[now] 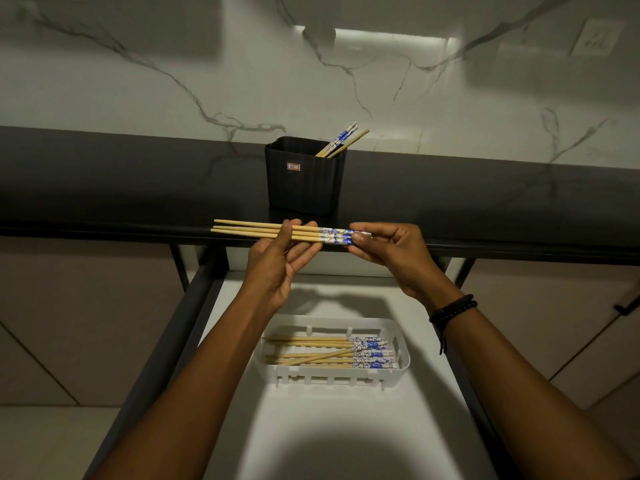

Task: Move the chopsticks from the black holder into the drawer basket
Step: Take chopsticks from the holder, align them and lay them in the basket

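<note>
A small bundle of bamboo chopsticks (249, 229) with blue-and-white patterned ends lies level in the air above the open drawer. My left hand (277, 261) pinches its middle, and my right hand (391, 251) grips the patterned end. Behind them, on the dark counter, stands the black holder (304, 181) with a few chopsticks (343, 142) leaning out of its right corner. Down in the drawer sits the white slotted basket (403, 356), holding several chopsticks (311, 355) laid lengthwise with patterned ends to the right.
The white drawer floor (346, 427) extends toward me, framed by dark rails (166, 334) on both sides. A marble wall (311, 81) rises behind the counter. Beige cabinet fronts (86, 323) flank the drawer.
</note>
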